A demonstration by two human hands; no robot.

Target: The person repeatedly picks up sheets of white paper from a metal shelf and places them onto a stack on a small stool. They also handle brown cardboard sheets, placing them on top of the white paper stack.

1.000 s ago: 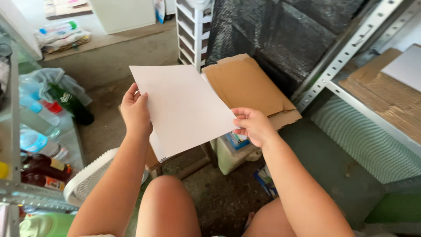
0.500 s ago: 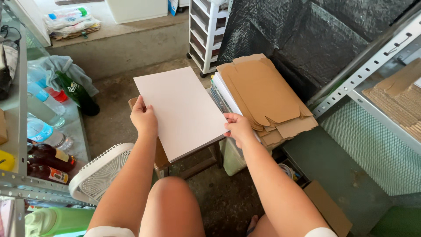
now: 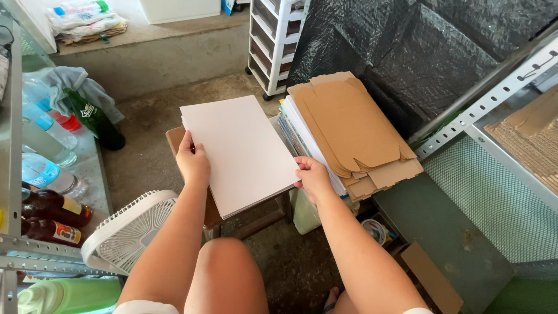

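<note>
A thin stack of white sheets (image 3: pixel 238 151) lies nearly flat over a small wooden stool (image 3: pixel 174 139). My left hand (image 3: pixel 194 163) grips the stack's left edge, thumb on top. My right hand (image 3: pixel 311 176) holds its right corner. Just to the right sits a pile of flat brown cardboard blanks (image 3: pixel 351 131) with white and printed sheets beneath it. My bare knee (image 3: pixel 224 261) shows below the stool.
A white fan (image 3: pixel 131 229) leans at the lower left. A metal shelf (image 3: pixel 40 174) on the left carries several bottles. A white drawer cart (image 3: pixel 273 35) and black plastic sheeting (image 3: pixel 418 52) stand behind. A grey metal rack (image 3: pixel 494 116) fills the right.
The white stack has come down from a raised tilt to nearly flat over the stool. Both hands have lowered with it, and the view has shifted.
</note>
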